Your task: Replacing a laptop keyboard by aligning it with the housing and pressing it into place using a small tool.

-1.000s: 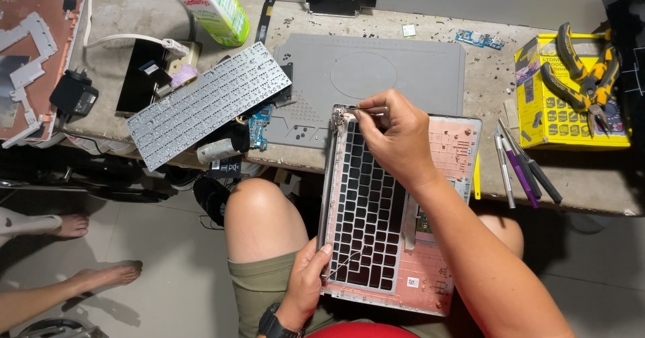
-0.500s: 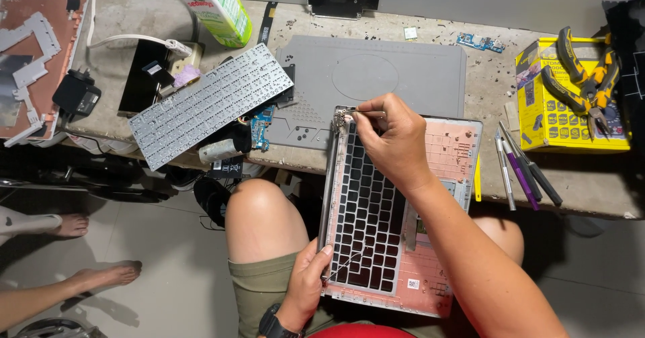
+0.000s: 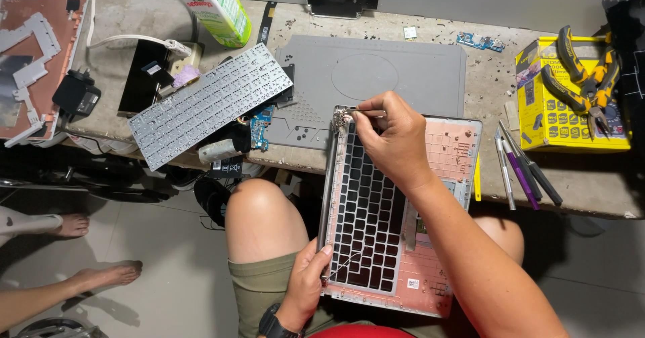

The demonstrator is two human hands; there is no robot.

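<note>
A pink laptop palm-rest shell with a black grid of empty key openings is laid across the person's bare knees, its far end resting on the edge of the grey concrete workbench. The near left corner of the shell is gripped by the left hand, the thumb pressed on the frame's edge and the fingers tucked beneath; a dark wristwatch is worn on that wrist. The right hand is held over the shell's far left corner, its fingers pinched together on a thin silver metal tool, possibly tweezers, whose tip is pointed at the metal hinge there. The two hands are kept well apart, at opposite ends of the shell. Just beyond the shell, a flat grey laptop bottom cover is laid on the bench. To the left of it, a detached silver keyboard plate is set at a slant, with a small blue circuit board beside its lower end. A green and white plastic bottle is seen lying at the far edge. On the right, a yellow cardboard box is topped by yellow-and-black-handled pliers, and several slim screwdrivers are lined up near the shell. Another person's bare feet are visible on the floor at the left.
</note>
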